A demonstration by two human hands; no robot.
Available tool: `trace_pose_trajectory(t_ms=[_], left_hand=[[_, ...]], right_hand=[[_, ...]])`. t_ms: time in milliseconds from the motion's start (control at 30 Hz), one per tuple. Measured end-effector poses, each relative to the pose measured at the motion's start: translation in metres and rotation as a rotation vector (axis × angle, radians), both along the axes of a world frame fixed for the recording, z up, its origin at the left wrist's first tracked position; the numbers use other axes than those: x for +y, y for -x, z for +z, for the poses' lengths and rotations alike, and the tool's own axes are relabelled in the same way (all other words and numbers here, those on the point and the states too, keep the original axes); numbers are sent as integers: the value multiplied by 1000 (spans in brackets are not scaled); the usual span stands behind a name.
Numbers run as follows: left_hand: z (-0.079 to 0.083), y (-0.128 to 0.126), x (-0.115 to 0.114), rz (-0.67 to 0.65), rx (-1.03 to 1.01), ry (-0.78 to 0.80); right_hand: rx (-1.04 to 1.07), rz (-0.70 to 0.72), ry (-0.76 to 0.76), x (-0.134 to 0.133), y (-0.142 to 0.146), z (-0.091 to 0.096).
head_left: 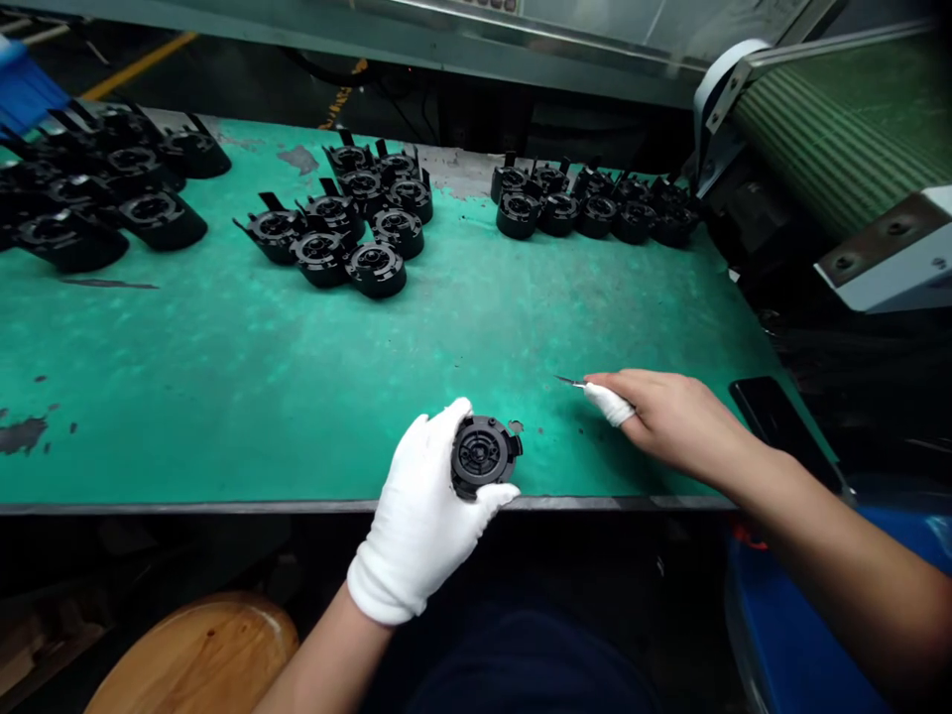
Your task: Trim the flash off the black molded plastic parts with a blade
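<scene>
My left hand (pixel 420 516), in a white glove, grips a round black plastic part (pixel 483 456) at the near edge of the green table (pixel 223 377), its ribbed face turned up toward me. My right hand (pixel 665 416) is bare, with a white wrap on the forefinger, and pinches a small thin blade (pixel 569 381) whose tip points left just above the table. The blade is about a hand's width to the right of the part and does not touch it.
Several black parts lie in three groups at the back: left (pixel 96 198), middle (pixel 349 223), right (pixel 595 203). A green-belted conveyor (pixel 840 129) stands at the far right. A dark phone (pixel 780 421) lies by my right wrist. A wooden stool (pixel 193 654) and a blue bin (pixel 803 635) stand below.
</scene>
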State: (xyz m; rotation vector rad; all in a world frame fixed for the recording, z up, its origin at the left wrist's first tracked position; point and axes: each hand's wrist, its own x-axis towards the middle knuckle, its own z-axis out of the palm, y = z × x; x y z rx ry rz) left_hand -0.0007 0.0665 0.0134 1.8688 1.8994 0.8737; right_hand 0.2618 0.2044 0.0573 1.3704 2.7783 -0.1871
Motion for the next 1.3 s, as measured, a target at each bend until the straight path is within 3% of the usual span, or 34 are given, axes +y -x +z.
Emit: trace_pose_trajectory(t_ms=[233, 367, 433, 500, 600, 733, 933, 1233, 1300], left_hand=[[4, 5, 2, -51, -4, 31], [20, 33, 7, -266, 5, 149], [28, 54, 10, -307, 6, 204], [33, 74, 10, -249, 1, 222], [33, 89, 4, -48, -135, 202], [24, 71, -10, 53, -388, 124], [7, 33, -17, 146, -200, 65], [3, 35, -15, 155, -137, 23], [2, 35, -15, 144, -140, 17]], right_hand=[[188, 70, 165, -25, 13, -17], [227, 94, 214, -27, 10, -26], [236, 96, 226, -27, 7, -28], [247, 94, 231, -28, 5, -27], [281, 107, 276, -30, 11, -18], [332, 198, 363, -33, 36, 1], [195, 391, 305, -30, 81, 21], [-52, 397, 124, -24, 96, 35], [-140, 295, 55, -11, 90, 36]])
